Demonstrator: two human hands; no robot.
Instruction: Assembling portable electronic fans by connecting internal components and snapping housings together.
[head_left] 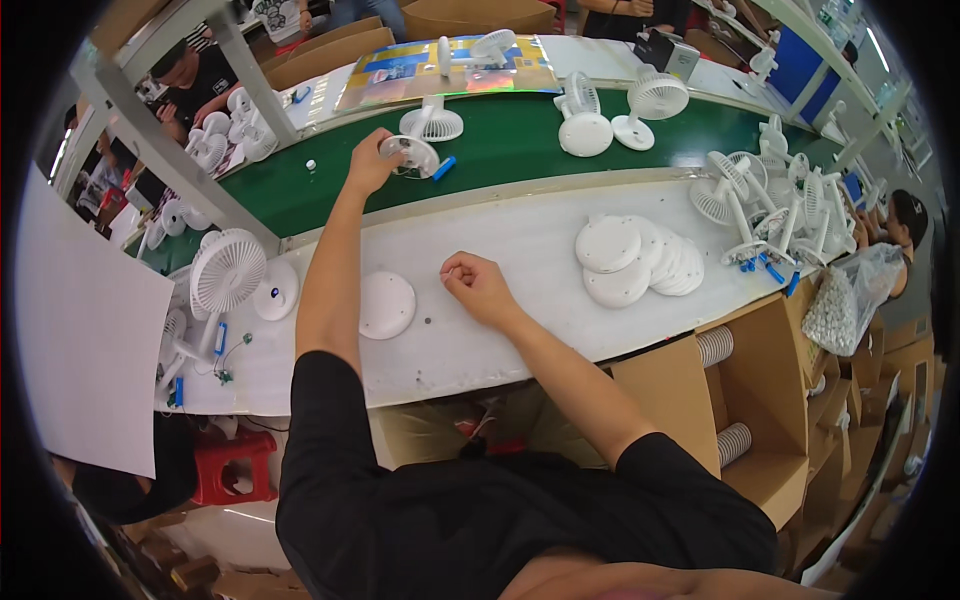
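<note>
One fan head (409, 155) in left hand (370, 165) (two fans (620, 110) beyond)

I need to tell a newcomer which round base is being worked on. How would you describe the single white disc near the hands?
On the white bench before the green conveyor, look between the forearms. The single white disc lies flat, left of the right hand, alone, unlike the overlapping stack of discs farther right.
</note>
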